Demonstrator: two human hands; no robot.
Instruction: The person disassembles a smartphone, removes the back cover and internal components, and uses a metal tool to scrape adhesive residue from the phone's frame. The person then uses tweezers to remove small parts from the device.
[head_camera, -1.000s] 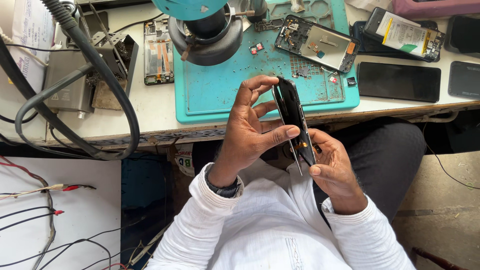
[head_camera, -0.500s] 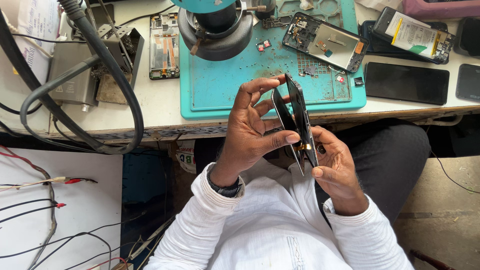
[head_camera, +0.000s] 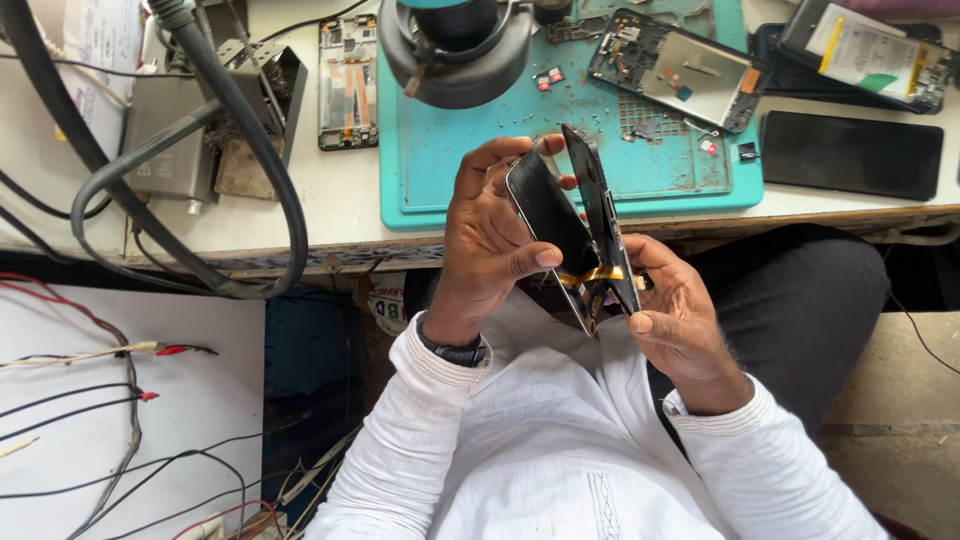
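We are holding a phone that is splitting into two halves, just above our lap and in front of the bench edge. The dark screen panel (head_camera: 548, 232) is leaning to the left, and the phone body (head_camera: 603, 222) is standing almost upright beside it. The two are spreading apart at the top and meeting at the bottom, where a thin orange ribbon cable (head_camera: 590, 275) is bridging the gap. Both halves are running lengthwise from the bench down toward our chest, tilted a little to the right at the lower end.

Our left hand (head_camera: 487, 245) is wrapping around the screen panel from the left, with the thumb pressing its face and the fingers curling over its top edge. Our right hand (head_camera: 680, 310) is gripping the lower end of the phone body from the right, fingers closed around it near the cable. So the joint between the halves is sitting closest to the right hand, while the open end is lying under the left fingertips.

Beyond the hands, a teal work mat (head_camera: 450, 160) is covering the bench, carrying another opened phone (head_camera: 680, 70) and a round black lamp base (head_camera: 455, 50). A dark phone (head_camera: 850, 155) is lying to the right, and thick grey cables (head_camera: 200, 200) are looping on the left.
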